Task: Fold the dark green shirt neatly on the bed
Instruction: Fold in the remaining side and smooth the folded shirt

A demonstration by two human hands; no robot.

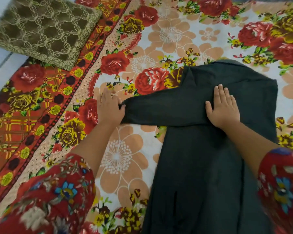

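Observation:
The dark green shirt [201, 157] lies flat on the flowered bedsheet [176, 39], its body running from the near edge up to the collar end at the far right. One sleeve [159, 110] stretches out to the left. My left hand [108, 108] holds the sleeve's cuff end, thumb hooked on the fabric and fingers straight on the sheet. My right hand [222, 107] presses flat on the shirt where the sleeve meets the body, fingers straight.
A brown patterned cushion [42, 29] lies at the far left corner of the bed. The bed's left edge and pale floor [0, 65] show beyond it. My red flowered sleeves cover both lower corners.

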